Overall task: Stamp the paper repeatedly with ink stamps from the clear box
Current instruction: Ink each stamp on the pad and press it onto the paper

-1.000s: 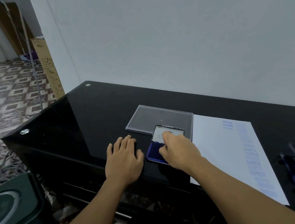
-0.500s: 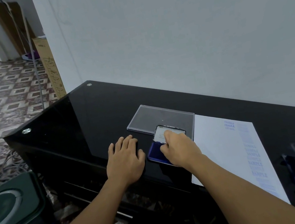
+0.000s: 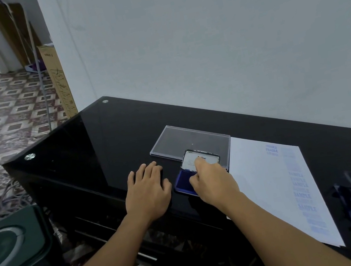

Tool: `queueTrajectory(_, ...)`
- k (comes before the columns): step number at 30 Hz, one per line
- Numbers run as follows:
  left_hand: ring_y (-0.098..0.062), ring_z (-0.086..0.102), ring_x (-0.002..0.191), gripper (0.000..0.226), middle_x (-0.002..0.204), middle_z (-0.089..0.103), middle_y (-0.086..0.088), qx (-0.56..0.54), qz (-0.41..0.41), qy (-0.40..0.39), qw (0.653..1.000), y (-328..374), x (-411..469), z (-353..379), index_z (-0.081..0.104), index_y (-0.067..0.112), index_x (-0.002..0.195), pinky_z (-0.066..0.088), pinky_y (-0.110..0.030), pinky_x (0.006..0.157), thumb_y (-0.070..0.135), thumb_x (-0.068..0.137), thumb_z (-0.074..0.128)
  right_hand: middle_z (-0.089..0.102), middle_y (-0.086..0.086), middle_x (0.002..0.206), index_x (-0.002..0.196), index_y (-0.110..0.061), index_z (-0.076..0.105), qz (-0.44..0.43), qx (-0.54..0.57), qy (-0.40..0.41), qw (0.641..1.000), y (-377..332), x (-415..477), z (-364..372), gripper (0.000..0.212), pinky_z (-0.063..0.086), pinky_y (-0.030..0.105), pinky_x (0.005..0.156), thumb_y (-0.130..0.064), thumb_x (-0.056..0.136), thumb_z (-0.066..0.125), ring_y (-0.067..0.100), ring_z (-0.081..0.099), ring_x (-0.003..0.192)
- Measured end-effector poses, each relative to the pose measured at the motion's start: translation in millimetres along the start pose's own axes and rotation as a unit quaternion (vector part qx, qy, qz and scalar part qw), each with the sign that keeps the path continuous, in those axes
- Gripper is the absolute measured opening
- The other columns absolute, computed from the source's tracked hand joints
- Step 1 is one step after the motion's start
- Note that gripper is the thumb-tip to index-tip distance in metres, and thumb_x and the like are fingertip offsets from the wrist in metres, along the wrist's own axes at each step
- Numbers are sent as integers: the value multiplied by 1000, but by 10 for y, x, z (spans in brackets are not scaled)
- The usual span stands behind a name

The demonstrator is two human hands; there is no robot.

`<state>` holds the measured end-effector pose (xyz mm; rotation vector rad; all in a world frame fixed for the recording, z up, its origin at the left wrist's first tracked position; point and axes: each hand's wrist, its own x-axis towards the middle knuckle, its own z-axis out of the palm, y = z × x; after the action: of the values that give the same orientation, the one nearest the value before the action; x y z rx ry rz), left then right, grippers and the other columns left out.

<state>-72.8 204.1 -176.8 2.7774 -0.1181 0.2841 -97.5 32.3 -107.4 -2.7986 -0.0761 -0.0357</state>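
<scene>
Head view, left hand (image 3: 147, 190) flat on glossy table (image 3: 93, 152), right hand (image 3: 213, 180) curled over blue pad (image 3: 182, 182), hold unseen

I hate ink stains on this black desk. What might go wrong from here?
The ink pad lies close to the near edge of the desk, and the left hand rests flat beside it, not on it; a push from the right hand might slide it off. The paper lies loose, so it may shift and smear a print.
</scene>
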Motion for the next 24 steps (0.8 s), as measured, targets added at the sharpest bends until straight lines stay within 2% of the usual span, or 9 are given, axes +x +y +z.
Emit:
queueTrajectory(3, -18, 17, 150, 49, 159, 30, 5, -1, -1, 2, 1000, -6, -1, 0, 40, 26, 145, 10, -46, 122, 44, 99, 34, 66, 3, 92, 89, -22, 40, 13, 15, 1, 1000, 13, 73, 14, 11, 49, 36, 64, -23, 99, 44, 24, 58, 80)
queueTrajectory(6, -16, 16, 150, 49, 159, 29, 7, 0, -2, 1, 1000, -1, 0, 0, 39, 27, 145, 9, -45, 122, 44, 99, 33, 58, 2, 85, 89, -21, 40, 22, 21, -4, 1000, 14, 100, 11, 11, 43, 35, 63, -22, 99, 44, 25, 56, 79)
queueTrajectory(9, -16, 15, 150, 50, 159, 29, 7, -1, -3, 0, 1000, 4, -1, 2, 39, 27, 145, 8, -45, 123, 44, 99, 33, 60, 4, 86, 90, -21, 38, 17, 15, 2, 1000, 16, 61, 3, 10, 40, 33, 60, -21, 99, 43, 25, 55, 77)
queueTrajectory(12, -17, 17, 150, 50, 159, 30, 7, 0, -2, 3, 1000, 3, -4, 8, 40, 26, 145, 10, -46, 123, 44, 99, 33, 66, 7, 93, 92, -22, 36, 9, 14, 6, 1000, 19, 10, 13, 10, 43, 34, 61, -21, 99, 43, 25, 57, 78)
queueTrajectory(15, -17, 16, 150, 49, 159, 30, 6, -2, -2, -1, 1000, 9, -7, 2, 39, 26, 145, 9, -46, 123, 44, 99, 33, 70, 10, 106, 95, -23, 34, 3, 8, -3, 1000, 21, -21, 6, 12, 43, 33, 63, -21, 101, 44, 27, 59, 85)
queueTrajectory(18, -17, 15, 150, 49, 160, 27, 6, -1, 0, -12, 1000, 15, -6, -9, 38, 26, 146, 8, -45, 123, 43, 100, 33, 69, 12, 111, 95, -24, 32, -8, 7, -8, 1000, 32, -66, -10, 14, 44, 34, 64, -22, 103, 44, 30, 63, 94)
queueTrajectory(24, -20, 18, 147, 44, 156, 32, 4, -25, -7, -55, 998, 78, 69, -112, 42, 21, 141, 10, -49, 120, 37, 100, 37, 67, 10, 107, 96, -22, 35, 6, 27, 32, 999, 290, -258, -105, 11, 37, 28, 55, -26, 103, 42, 24, 55, 81)
